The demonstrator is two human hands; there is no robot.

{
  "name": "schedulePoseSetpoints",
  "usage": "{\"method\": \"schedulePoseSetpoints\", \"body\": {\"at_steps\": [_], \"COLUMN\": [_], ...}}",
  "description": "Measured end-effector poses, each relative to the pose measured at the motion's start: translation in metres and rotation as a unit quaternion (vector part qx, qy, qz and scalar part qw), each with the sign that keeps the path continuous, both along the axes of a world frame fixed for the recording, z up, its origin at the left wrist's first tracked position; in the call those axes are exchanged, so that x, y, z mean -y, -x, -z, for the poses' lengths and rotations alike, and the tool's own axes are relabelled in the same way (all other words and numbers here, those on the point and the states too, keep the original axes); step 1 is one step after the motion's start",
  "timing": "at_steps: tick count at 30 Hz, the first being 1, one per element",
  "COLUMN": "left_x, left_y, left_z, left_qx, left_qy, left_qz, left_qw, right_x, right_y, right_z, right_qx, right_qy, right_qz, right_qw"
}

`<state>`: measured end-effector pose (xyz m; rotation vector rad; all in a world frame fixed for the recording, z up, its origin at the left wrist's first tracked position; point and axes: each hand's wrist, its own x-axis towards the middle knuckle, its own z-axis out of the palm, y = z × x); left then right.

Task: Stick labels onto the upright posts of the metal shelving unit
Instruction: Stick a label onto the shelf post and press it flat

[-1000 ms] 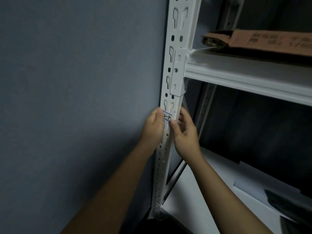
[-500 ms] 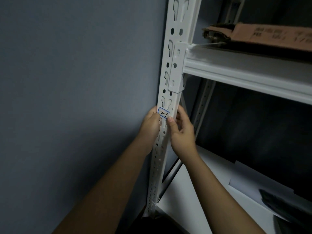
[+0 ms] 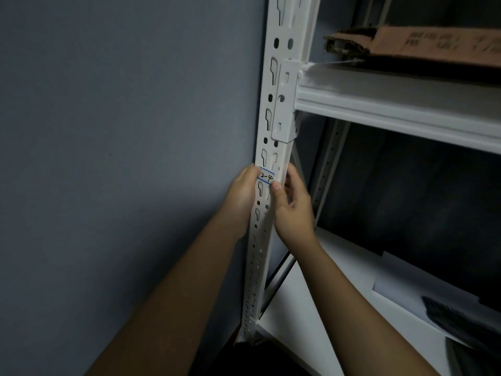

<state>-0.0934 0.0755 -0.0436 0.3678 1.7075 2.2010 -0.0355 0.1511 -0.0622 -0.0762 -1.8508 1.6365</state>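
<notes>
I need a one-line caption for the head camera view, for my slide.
Two hands, left hand and right hand, press a handwritten label onto the white upright post of a metal shelf beside a grey wall.

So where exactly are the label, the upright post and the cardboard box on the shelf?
label (image 3: 266, 176), head view, on its handwritten middle.
upright post (image 3: 282, 36), head view, on its slotted front face near the top.
cardboard box (image 3: 433, 46), head view, on its printed brown side.

Label (image 3: 266, 176) on post (image 3: 282, 77), between hands
</notes>
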Motion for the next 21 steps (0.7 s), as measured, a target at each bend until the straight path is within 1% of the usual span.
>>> {"method": "schedulePoseSetpoints", "body": {"at_steps": [6,13,17,21], "left_x": [0.0003,0.0035,0.0003,0.0009], "left_y": [-0.0065,-0.0054,0.002,-0.0002], "left_z": [-0.0073,-0.0059,0.0005,-0.0018], "left_qx": [-0.025,0.016,0.005,0.003], "left_qy": [0.001,-0.04,-0.026,-0.01], "left_qz": [0.002,0.07,0.027,0.015], "left_qw": [1.0,0.997,0.999,1.0], "right_x": [0.0013,0.0015,-0.0001,0.0021], "right_y": [-0.0034,-0.0021,-0.0011,-0.0003], "right_z": [-0.0019,-0.0006,0.0005,0.0016], "right_qx": [0.002,0.005,0.008,0.002], "right_qy": [-0.002,0.008,0.002,0.006], "right_qz": [-0.002,-0.006,-0.01,-0.001], "right_qw": [1.0,1.0,1.0,1.0]}}
